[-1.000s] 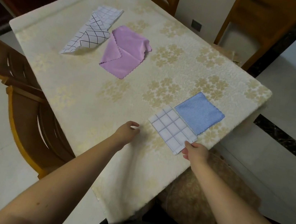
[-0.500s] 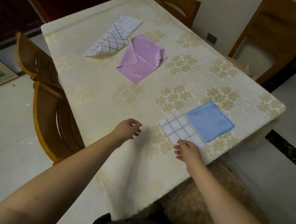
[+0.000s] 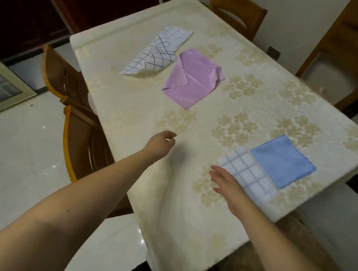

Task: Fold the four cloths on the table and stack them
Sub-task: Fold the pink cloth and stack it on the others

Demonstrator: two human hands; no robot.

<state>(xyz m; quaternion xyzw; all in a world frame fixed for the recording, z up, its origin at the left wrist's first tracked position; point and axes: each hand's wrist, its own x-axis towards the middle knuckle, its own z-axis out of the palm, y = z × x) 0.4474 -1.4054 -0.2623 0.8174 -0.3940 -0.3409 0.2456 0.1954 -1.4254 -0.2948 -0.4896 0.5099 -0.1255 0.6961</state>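
Both hands empty over the table, four cloths lying in two pairs.

Right hand (image 3: 227, 183): fingers spread and released, just beside the folded white cloth with blue grid lines (image 3: 248, 175); whether they touch it, cannot tell. Left hand (image 3: 161, 143): fingers loosely curled, holding nothing. Smooth folded blue square cloth with scalloped edge (image 3: 282, 162) adjoins the grid cloth. Farther off, rumpled pink scalloped cloth (image 3: 192, 80) beside crumpled white cloth with black lines (image 3: 156, 55). Cream floral-patterned table (image 3: 232, 124), near edge blurred.

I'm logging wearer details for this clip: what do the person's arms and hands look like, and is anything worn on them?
Both forearms are bare up to the frame's edge: no sleeves show. The left hand and right hand wear no gloves; no watch, bracelet or ring is visible.
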